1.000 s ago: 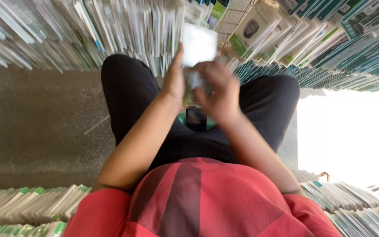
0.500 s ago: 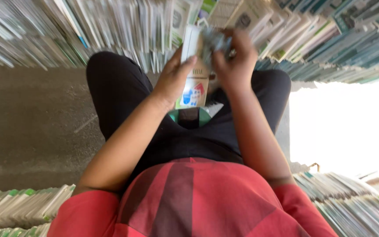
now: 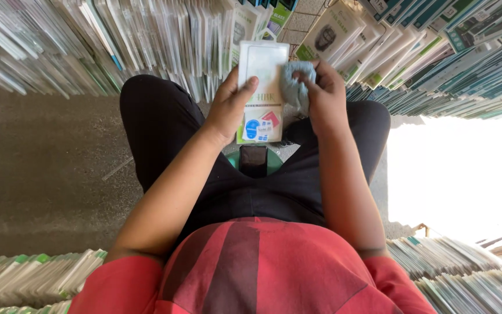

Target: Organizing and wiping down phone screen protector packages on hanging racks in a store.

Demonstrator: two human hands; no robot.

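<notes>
Flat white packet (image 3: 262, 87): long axis pointing away from the body, gripped in left hand (image 3: 228, 110).
Right hand (image 3: 326, 96): pinching blue cloth (image 3: 295, 86), touching packet's right edge.

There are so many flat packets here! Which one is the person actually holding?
The white flat packet gripped upright in the left hand, next to the blue cloth in the right hand. All the other packets stand in stacked rows around, untouched.

Daylight, bright overall | source: right side, a patch of floor (image 3: 460, 174) blown out to pure white | left floor dimmer, grey, in soft shade | lap dark, little detail | stacked packs (image 3: 88, 46) smear and fan outward at the edges, wide-lens stretch | centre sharp, glare mild on the card (image 3: 262, 70)
</notes>
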